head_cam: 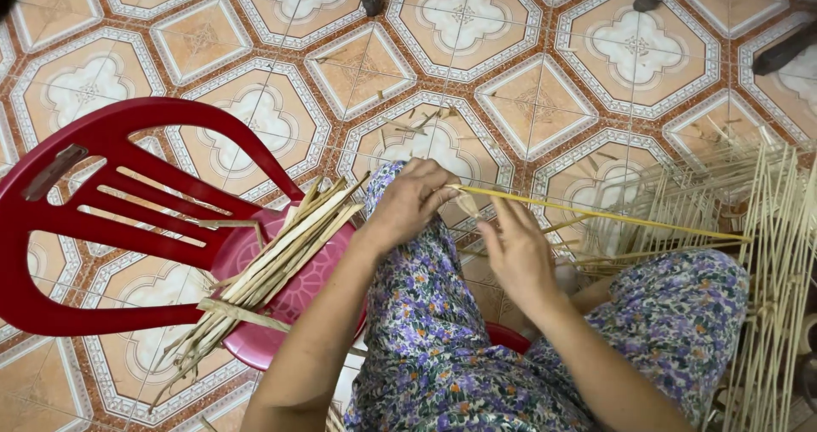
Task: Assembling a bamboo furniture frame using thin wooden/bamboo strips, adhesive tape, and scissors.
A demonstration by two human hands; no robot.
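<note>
Both hands' grip [464,200] closed on a yellow strip [596,214] above patterned floor tiles [357,70], red chair [128,228] alongside.

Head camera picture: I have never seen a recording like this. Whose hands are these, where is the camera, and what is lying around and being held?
There is no machine here. The single picture comes from a camera worn on a person's head, looking down at their own lap and two bare hands. The left hand and the right hand meet at one end of a long thin yellow strip, which runs off to the right. Beside the left arm, a red plastic chair carries a bundle of flat pale strips. On the right, many thin pale sticks lie in a loose pile. Below is a patterned tiled floor, and the person wears floral purple clothing.
</note>
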